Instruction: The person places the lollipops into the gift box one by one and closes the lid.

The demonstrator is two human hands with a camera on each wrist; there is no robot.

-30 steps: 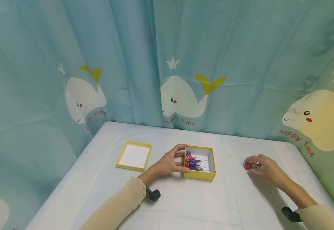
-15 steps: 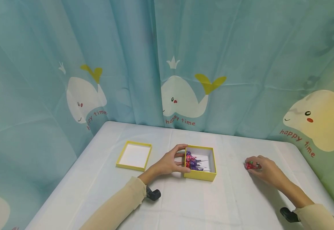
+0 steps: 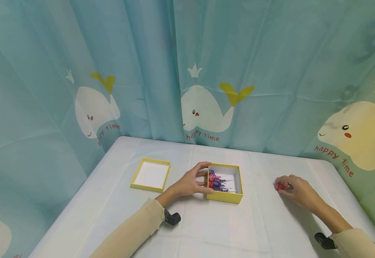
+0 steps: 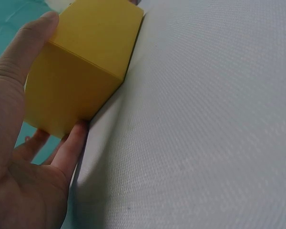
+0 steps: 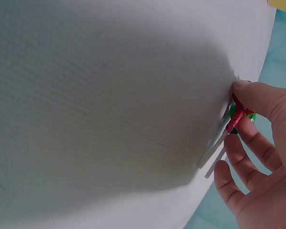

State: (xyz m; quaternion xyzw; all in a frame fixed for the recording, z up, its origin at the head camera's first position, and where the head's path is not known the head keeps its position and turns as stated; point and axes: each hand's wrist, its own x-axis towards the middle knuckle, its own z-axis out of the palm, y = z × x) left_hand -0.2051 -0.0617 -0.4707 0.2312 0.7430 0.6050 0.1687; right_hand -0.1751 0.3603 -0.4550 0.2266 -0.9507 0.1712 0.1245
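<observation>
My left hand (image 3: 188,182) holds the left end of a yellow box (image 3: 224,196), thumb on the near side and fingers at the far and left sides. The box stands uncovered, with purple, pink and red wrapped lollipops (image 3: 217,182) inside, heads to the left and white sticks to the right. Off to the right, my right hand (image 3: 298,190) pinches a red lollipop (image 5: 236,117) between thumb and fingers at the tabletop. A green lollipop (image 5: 251,116) lies against it, and two sticks show side by side in the right wrist view. The fingers partly hide both heads.
A yellow-rimmed lid (image 3: 151,174), white inside, lies left of the box. The table (image 3: 226,229) has a white cover. A blue-green curtain (image 3: 152,64) with whale prints hangs behind its back edge and along both sides.
My right hand shifts very slightly and its fingers close in on the lollipops. The left hand, the box and the lid stay where they were.
</observation>
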